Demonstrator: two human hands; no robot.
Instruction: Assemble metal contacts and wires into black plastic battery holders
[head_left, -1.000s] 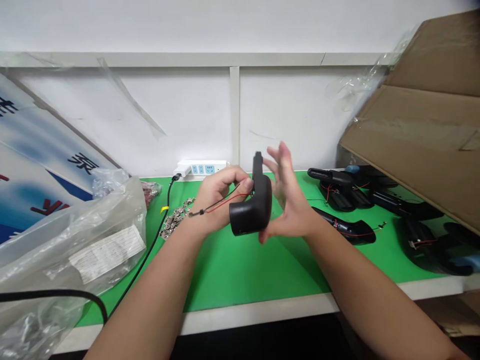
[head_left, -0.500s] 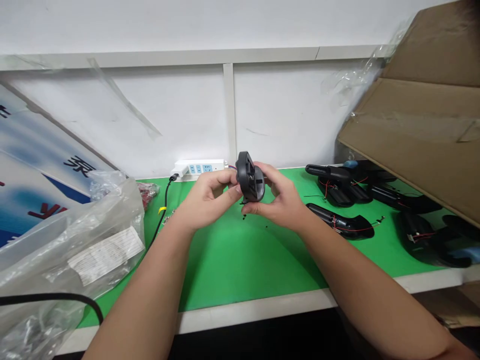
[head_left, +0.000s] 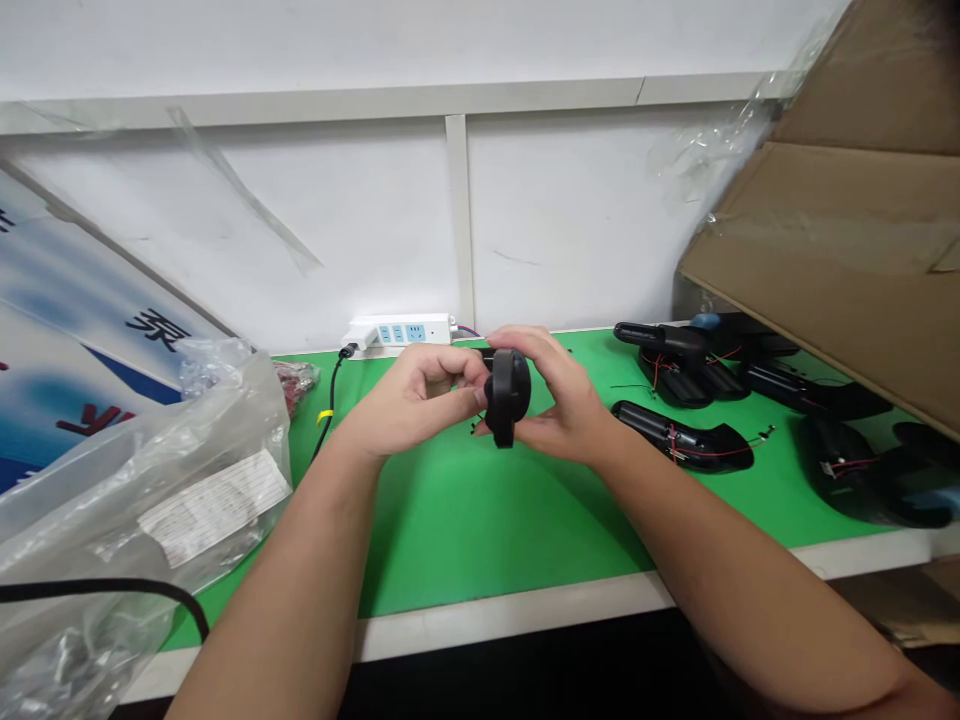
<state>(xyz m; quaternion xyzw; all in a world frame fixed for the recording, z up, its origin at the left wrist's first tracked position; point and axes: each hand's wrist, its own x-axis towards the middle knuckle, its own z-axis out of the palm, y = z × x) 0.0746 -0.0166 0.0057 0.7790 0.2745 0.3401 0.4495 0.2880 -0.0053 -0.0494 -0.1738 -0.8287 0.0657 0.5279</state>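
Between my hands, above the green table top (head_left: 510,540), is a black plastic part (head_left: 510,395) with a rounded end turned toward me. My left hand (head_left: 431,395) is closed, pinching its left side between thumb and fingers. My right hand (head_left: 559,390) curves round the right side, thumb below and fingers above, gripping it as well. The far side of the part is hidden behind the fingers. A small thin wire end shows just below the left thumb.
Several black curved housings (head_left: 682,440) with red wires lie at the right, under a leaning cardboard box (head_left: 847,220). A white power strip (head_left: 405,330) with a black cable (head_left: 330,400) stands along the wall. Clear plastic bags (head_left: 187,460) fill the left side.
The black part has been turned and lowered slightly, so its open inner side no longer faces me and its rounded end does. Both hands still hold it.
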